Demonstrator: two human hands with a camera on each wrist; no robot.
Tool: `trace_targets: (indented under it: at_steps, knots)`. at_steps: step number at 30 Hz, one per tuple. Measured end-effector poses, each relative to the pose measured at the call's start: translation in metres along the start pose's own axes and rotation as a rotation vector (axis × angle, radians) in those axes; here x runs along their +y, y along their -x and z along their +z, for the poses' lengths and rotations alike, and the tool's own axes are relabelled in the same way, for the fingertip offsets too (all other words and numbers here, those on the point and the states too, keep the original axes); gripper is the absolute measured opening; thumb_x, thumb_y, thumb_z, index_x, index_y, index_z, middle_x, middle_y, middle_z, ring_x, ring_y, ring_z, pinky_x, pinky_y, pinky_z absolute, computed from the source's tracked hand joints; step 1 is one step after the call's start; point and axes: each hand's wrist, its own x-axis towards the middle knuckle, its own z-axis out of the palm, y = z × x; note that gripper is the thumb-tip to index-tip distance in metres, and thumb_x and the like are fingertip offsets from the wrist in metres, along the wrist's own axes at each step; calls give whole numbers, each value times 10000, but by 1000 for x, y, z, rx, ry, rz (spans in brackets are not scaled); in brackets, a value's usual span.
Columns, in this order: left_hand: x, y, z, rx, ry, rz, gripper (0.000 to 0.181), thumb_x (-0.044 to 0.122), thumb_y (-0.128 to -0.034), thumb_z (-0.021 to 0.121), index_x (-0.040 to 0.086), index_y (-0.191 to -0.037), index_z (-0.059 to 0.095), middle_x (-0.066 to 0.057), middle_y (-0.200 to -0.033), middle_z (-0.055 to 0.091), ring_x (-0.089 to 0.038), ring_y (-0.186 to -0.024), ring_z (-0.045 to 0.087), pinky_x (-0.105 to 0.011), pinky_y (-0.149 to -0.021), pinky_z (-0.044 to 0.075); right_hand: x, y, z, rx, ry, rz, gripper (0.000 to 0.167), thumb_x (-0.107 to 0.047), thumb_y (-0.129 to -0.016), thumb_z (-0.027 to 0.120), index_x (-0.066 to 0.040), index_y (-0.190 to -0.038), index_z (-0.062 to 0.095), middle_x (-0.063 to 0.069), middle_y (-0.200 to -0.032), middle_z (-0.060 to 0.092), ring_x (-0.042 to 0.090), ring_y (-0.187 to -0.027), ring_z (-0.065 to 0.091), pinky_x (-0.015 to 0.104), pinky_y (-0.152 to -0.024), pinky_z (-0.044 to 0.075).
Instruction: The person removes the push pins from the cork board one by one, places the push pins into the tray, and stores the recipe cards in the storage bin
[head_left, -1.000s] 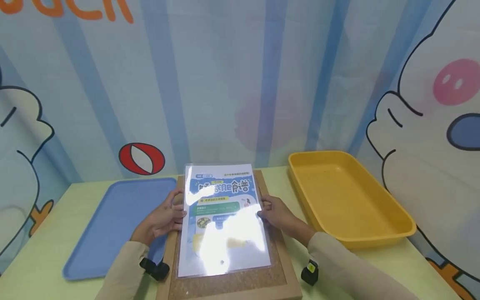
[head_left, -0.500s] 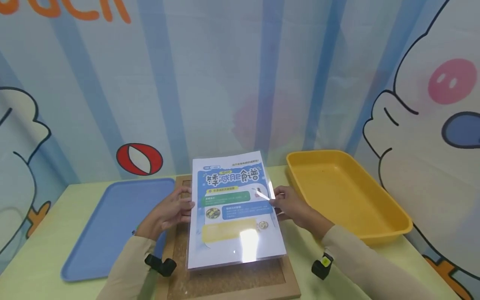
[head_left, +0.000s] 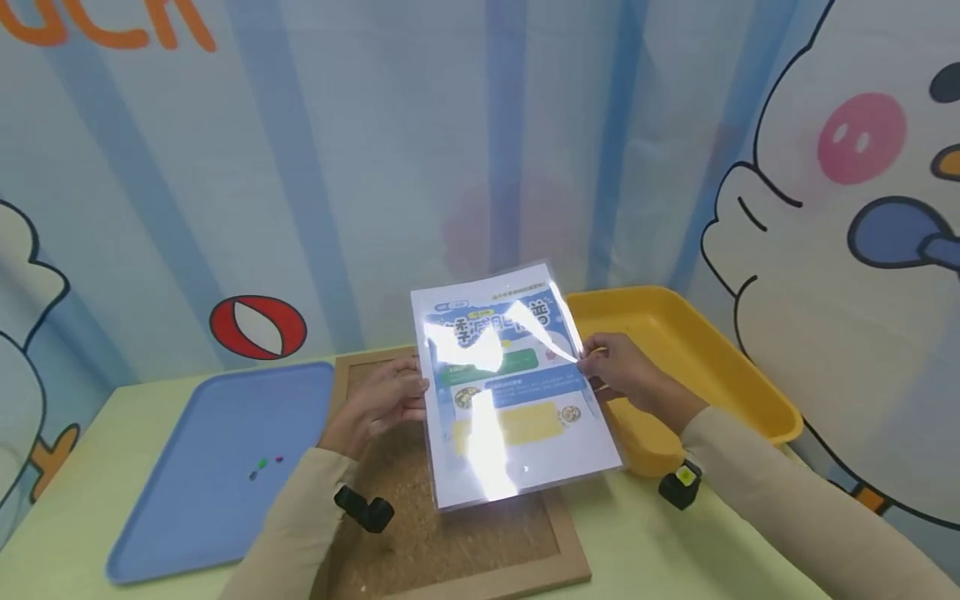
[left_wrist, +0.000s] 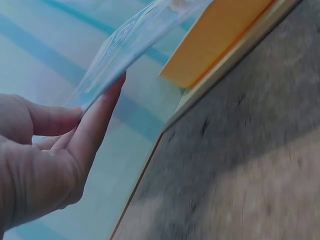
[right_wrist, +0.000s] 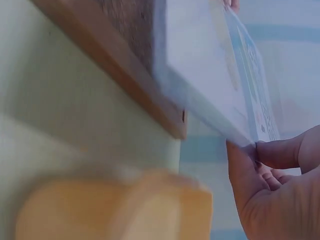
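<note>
A laminated printed sheet [head_left: 517,417] with a blue, green and yellow layout is held up, tilted, with bright glare on its face. My left hand [head_left: 381,402] pinches its left edge; in the left wrist view the thumb lies on one face and the fingers [left_wrist: 97,117] behind. On the other side my right hand [head_left: 630,372] pinches the right edge, thumb against fingers, as the right wrist view also shows. Below the sheet lies a wood-framed cork board [head_left: 435,533], its upper right part hidden by the sheet.
At the left lies a blue tray [head_left: 202,467] with a few tiny coloured pieces [head_left: 262,463] on it. A yellow tray [head_left: 720,392] stands at the right, partly behind the right hand. A striped curtain [head_left: 390,167] hangs behind the table.
Both hands have lifted the sheet off the cork board and carried it up and to the right, toward the yellow tray. The small pieces on the blue tray have come into view.
</note>
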Motion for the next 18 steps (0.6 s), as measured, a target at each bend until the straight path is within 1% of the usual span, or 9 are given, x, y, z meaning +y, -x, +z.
trace_targets:
  at_steps: [3,8,12,15,16,18]
  knots:
    - [5,-11,16,19,-1,-5,218,-22,-1002,454,-23,-1221,455,-128,-948,720,-198,-789,738,-307,-654,604,2,-1,-15,31,33,10,228,-132,-1031,508,11,-1208,499,233,-1169,662,297,-947,717,402,-835,599]
    - [12,-30,48,77,-2,-16,188,-6,-993,490,3,-1181,489,-134,-933,715,-185,-726,720,-296,-617,593,10,-5,-40,88,77,18,267,-161,-1035,496,9,-1241,497,249,-1235,620,323,-987,697,383,-856,592]
    - [16,-45,73,108,65,-25,176,-30,-983,501,12,-1154,516,-156,-937,706,-175,-684,699,-289,-579,575,14,-11,-61,117,109,33,319,-153,-1036,475,33,-1296,473,270,-1251,592,347,-1022,664,405,-877,582]
    - [21,-56,93,134,102,-43,182,-31,-984,510,27,-1154,542,-150,-926,701,-168,-658,688,-280,-551,559,15,-15,-77,155,141,63,349,-135,-1034,461,48,-1332,457,278,-1266,566,368,-1056,636,425,-906,565]
    - [22,-60,99,140,106,-49,192,-28,-985,513,35,-1162,549,-147,-929,698,-169,-661,687,-284,-556,556,15,-17,-82,180,146,75,351,-131,-1031,467,46,-1334,463,280,-1268,565,368,-1056,636,421,-900,567]
    - [23,-67,111,146,99,-51,187,-20,-983,521,41,-1157,553,-134,-907,680,-159,-648,664,-282,-547,544,17,-18,-92,205,165,99,347,-125,-1033,449,46,-1334,469,280,-1280,552,376,-1074,619,430,-915,558]
